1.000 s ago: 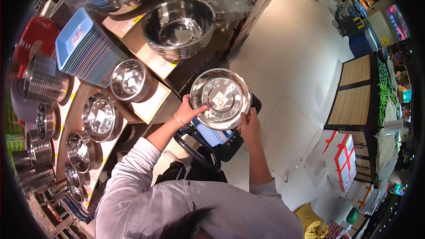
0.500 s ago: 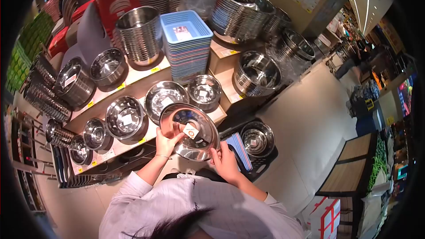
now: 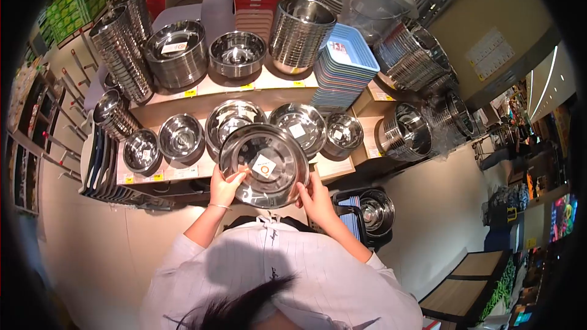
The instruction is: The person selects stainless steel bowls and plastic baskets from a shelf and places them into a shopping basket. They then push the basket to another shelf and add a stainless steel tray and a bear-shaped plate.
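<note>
A shiny steel basin [image 3: 287, 174] with a white and orange label on its inside is held in front of my body, its hollow facing me. My left hand [image 3: 225, 188] grips the lower left rim, with the thumb over the inside. On the lower right, my right hand [image 3: 315, 198] closes on the rim. Just beyond the held basin, a labelled steel basin [image 3: 312, 125] and another steel basin [image 3: 229, 113] stand on the lower shelf.
The stepped display shelf [image 3: 244, 88] carries several stacks of steel bowls [image 3: 177, 61] and a tall stack of blue trays [image 3: 348, 52]. Low to my right is a black basket [image 3: 374, 241] containing a steel bowl [image 3: 376, 214] and coloured trays. Tiled floor [image 3: 428, 208] extends rightward.
The view has swung left, so the shelf shows further right and more level. The basin stays in both hands and has tipped a little, its reflections turning from coppery to grey.
</note>
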A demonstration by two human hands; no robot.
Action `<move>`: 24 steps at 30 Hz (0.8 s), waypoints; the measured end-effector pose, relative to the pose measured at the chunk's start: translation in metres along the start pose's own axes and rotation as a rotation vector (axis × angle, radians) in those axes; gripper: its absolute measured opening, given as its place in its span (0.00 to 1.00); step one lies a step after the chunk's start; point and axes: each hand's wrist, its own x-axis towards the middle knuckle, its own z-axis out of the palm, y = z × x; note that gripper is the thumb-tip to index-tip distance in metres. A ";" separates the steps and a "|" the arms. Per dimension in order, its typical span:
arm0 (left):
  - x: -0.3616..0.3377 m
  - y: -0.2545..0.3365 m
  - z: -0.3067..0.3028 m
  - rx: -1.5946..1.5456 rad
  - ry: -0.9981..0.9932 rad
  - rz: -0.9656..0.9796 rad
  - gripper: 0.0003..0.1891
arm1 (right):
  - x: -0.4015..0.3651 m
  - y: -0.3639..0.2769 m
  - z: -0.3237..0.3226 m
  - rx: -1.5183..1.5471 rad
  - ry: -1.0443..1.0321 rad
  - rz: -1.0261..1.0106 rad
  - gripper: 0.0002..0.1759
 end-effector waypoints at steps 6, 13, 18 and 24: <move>0.012 -0.005 -0.020 0.153 0.024 0.117 0.22 | 0.014 -0.003 0.002 0.106 -0.012 0.023 0.07; 0.003 -0.015 -0.027 0.185 -0.038 0.008 0.17 | 0.015 0.013 0.002 0.082 0.024 0.062 0.07; -0.015 -0.019 -0.021 0.186 -0.112 -0.138 0.15 | 0.004 0.035 -0.005 0.099 0.049 0.154 0.09; -0.012 -0.038 -0.008 0.279 -0.209 -0.204 0.12 | -0.012 0.059 -0.016 0.069 0.141 0.238 0.09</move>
